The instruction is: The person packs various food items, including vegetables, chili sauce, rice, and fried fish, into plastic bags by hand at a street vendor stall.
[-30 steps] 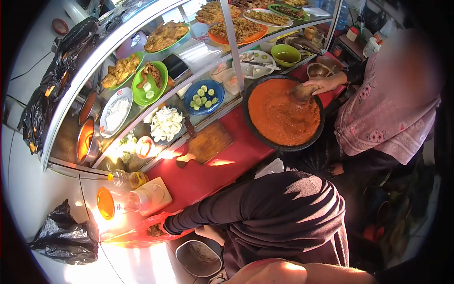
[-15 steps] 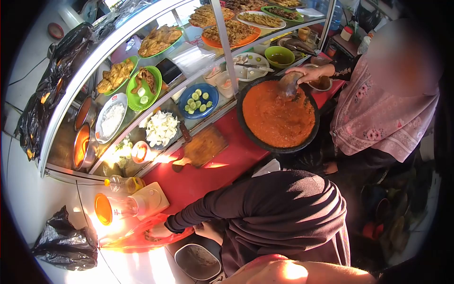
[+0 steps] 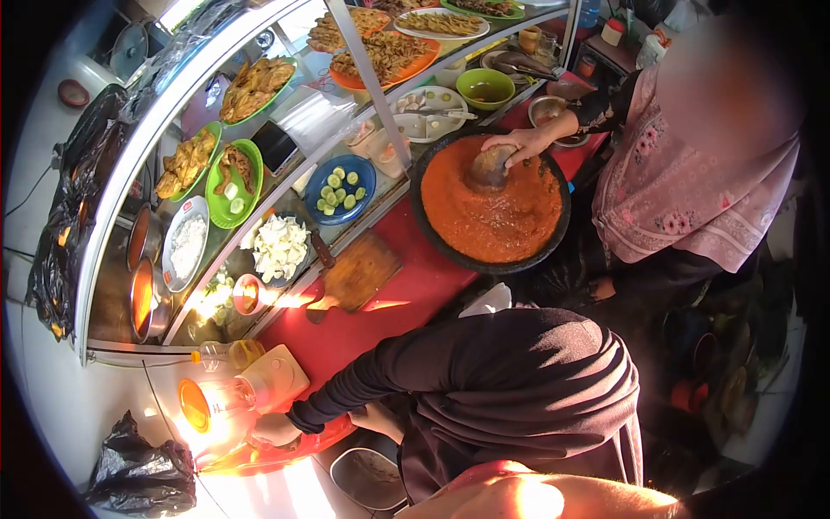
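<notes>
My right hand, at the end of a dark sleeve, is closed on a red plastic bag. Its fingertips blur into the bright sunlight. My left hand is close to the bag's right edge; its fingers are mostly hidden by my sleeve and the bag. Just above the bag stand a clear jar with an orange lid and a cream-coloured box-like base. A clear bottle with a yellow cap lies behind them. Below my left hand is an open grey tub.
A co-worker's hand presses a stone pestle into orange-red sauce in a large dark mortar. A wooden cutting board lies on the red counter. A glass display case holds plated food. A black plastic bag is at lower left.
My right hand has shifted slightly left and shows more clearly above the red bag. The co-worker's pestle has moved left, further into the sauce. The view has shifted a little.
</notes>
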The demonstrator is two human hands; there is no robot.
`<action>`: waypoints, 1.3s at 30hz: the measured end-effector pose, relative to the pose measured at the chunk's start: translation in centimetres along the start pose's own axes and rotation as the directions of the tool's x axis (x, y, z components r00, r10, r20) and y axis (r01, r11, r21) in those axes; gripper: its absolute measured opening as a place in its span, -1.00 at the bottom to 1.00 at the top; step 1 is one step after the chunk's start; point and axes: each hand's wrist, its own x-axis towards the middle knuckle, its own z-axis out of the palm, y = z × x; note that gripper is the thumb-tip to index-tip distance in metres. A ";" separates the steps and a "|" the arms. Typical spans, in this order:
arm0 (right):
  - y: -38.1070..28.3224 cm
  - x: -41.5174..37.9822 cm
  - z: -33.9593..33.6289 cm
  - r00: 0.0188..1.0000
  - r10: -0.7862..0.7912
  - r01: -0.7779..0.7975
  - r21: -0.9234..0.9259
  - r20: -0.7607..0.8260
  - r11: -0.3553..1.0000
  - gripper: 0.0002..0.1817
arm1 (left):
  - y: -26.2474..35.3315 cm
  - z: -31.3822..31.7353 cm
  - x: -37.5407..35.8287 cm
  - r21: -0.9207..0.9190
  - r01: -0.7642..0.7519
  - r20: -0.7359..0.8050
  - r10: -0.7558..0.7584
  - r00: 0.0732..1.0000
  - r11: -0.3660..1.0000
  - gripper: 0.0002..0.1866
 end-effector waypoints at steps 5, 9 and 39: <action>-0.6 -0.9 -2.3 0.957 -0.171 0.202 0.117 -0.234 0.972 -0.95 | 0.7 0.9 -0.1 0.008 -0.010 0.031 0.010 0.999 1.000 -0.81; -2.0 -5.6 -8.3 0.926 -0.266 0.311 0.143 -0.267 0.940 -0.85 | 1.1 2.1 -0.1 -0.004 -0.018 0.050 0.019 0.999 1.000 -0.82; -5.1 -28.5 -23.3 0.936 0.180 -0.316 -0.500 -0.301 0.806 -0.85 | 5.5 13.0 0.1 0.011 -0.182 0.694 0.124 0.710 0.983 -0.63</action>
